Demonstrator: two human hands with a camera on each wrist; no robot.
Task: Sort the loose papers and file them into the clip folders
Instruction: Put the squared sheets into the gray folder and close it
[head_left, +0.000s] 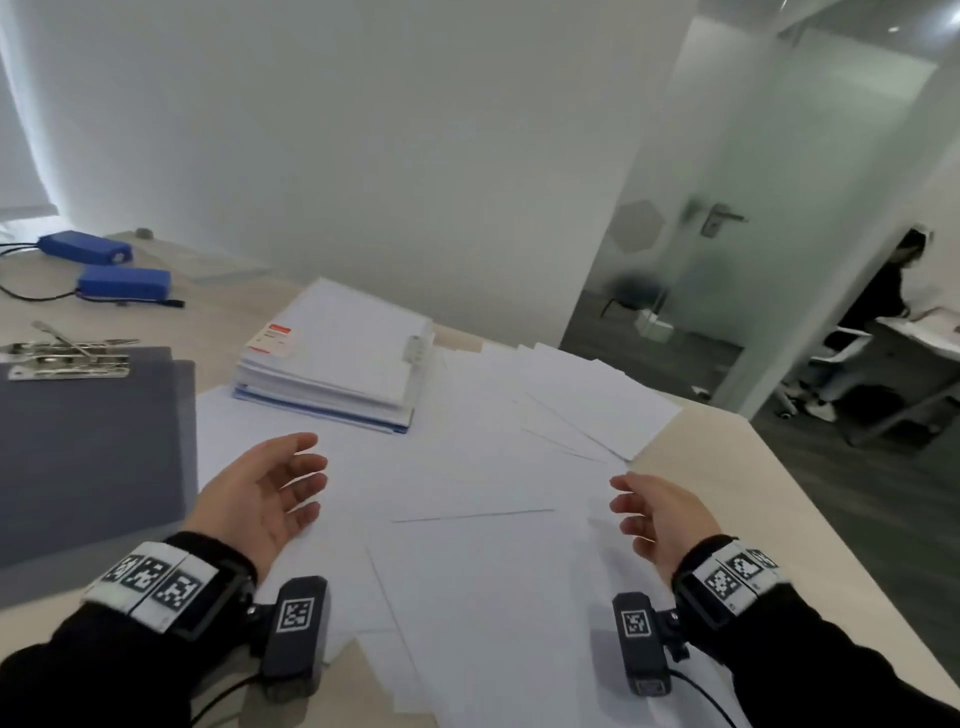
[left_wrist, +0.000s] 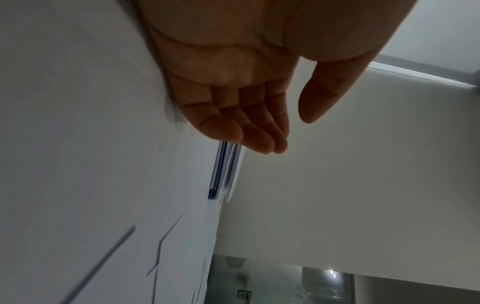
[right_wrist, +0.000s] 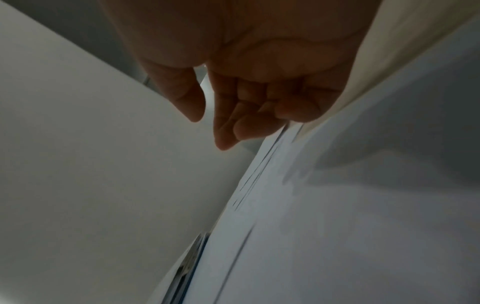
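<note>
Hands: left hand (head_left: 260, 493), right hand (head_left: 657, 514) empty, above loose papers (head_left: 467, 467).

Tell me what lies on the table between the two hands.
Only loose white papers, overlapping, between the left hand and the right hand; the head view shows it.

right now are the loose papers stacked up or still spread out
Spread out. The loose papers lie fanned and overlapping at different angles across the table, between the open left hand and right hand; neither holds a sheet.
</note>
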